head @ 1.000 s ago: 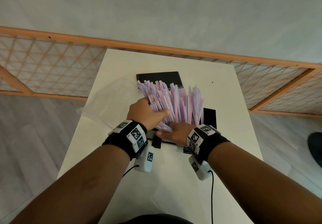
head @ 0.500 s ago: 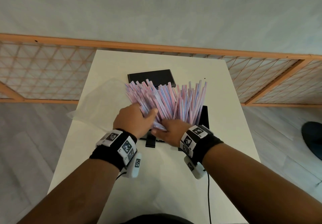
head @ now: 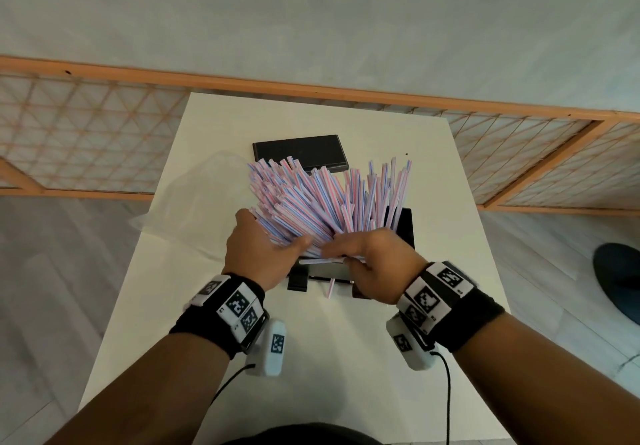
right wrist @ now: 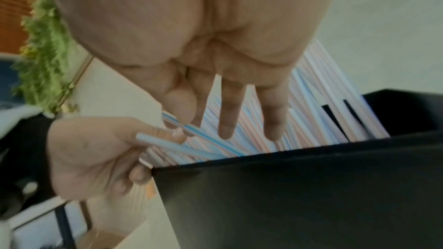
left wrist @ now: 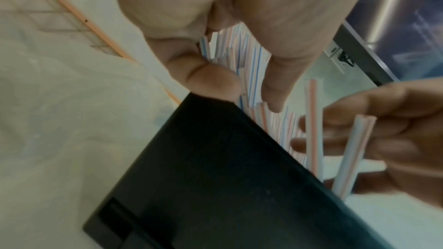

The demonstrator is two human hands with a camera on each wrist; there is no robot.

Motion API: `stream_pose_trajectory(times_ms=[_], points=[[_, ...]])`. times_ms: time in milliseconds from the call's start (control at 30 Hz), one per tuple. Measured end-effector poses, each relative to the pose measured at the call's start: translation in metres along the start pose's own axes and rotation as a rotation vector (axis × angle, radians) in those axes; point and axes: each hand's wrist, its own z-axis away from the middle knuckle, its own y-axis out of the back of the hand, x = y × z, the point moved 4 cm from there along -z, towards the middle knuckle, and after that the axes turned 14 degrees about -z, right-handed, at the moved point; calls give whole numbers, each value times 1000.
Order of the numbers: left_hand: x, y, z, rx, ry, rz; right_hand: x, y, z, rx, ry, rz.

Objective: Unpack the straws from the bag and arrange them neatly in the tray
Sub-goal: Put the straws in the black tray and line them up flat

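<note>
A thick bundle of pink-and-blue striped straws (head: 311, 202) stands fanned out, its lower ends inside a black tray (head: 406, 226) on the white table. My left hand (head: 263, 250) grips the left side of the bundle near its base, fingers and thumb curled round the straws (left wrist: 249, 75). My right hand (head: 370, 261) holds the right side of the base, thumb against a few straws (right wrist: 311, 120) and fingers (right wrist: 227, 120) laid on them. One loose straw (head: 330, 289) pokes over the tray's near edge. The tray's floor is hidden.
A flat black lid (head: 299, 152) lies behind the tray. The clear plastic bag (head: 194, 202) lies crumpled at the table's left edge. A wooden lattice fence (head: 86, 140) runs behind the table (head: 311, 358). A dark round object (head: 620, 278) is on the floor at right.
The bundle has fanned out wider, its tips spreading to the right. Both hands stay at its base. A single straw now sticks out over the tray's near edge.
</note>
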Motion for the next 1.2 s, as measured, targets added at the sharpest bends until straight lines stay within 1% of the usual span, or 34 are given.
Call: stream_pose_trajectory(times_ms=[67,100,133,167,233,267,333,367,433,467,567,633,700,767,867,967,1067,1100,1133,1200], points=[[-1,-1,-2,-14,-5,-9,2,12,5,215,-45,-23],[-3,-2,-3,-17,-6,-11,5,19,7,324,-113,-1],[-4,-2,-3,-20,-2,-9,10,26,8,398,-216,42],[-5,-2,-3,-23,-5,-4,19,31,8,413,-350,99],[-6,-3,-1,-17,-8,6,33,32,6,330,-600,212],[-7,-3,-1,-17,-2,12,37,30,5,288,-685,246],[-3,-2,2,-15,4,56,42,24,0,267,-772,275],[0,0,4,-3,-21,93,46,21,-4,272,-800,279],[9,4,9,17,-114,131,55,17,-11,291,-848,286],[12,6,12,7,-137,111,59,17,-14,314,-862,281],[14,2,19,-59,-97,16,64,17,-19,349,-856,253],[15,-1,19,-49,-109,-14,58,17,-18,353,-813,256],[11,-5,14,-39,-100,3,49,19,-15,386,-747,260],[9,-6,10,-44,-81,33,38,26,-10,466,-676,261],[6,-8,8,-45,-110,61,23,46,-2,584,-601,230],[3,-13,9,-36,-120,74,14,71,5,699,-587,207],[3,-12,10,-20,-107,82,14,92,7,836,-561,192],[4,-11,11,-22,-107,87,16,96,6,862,-550,191],[5,-10,11,-25,-107,90,19,97,3,861,-549,191],[7,-9,12,-32,-107,84,31,91,-1,795,-597,197]])
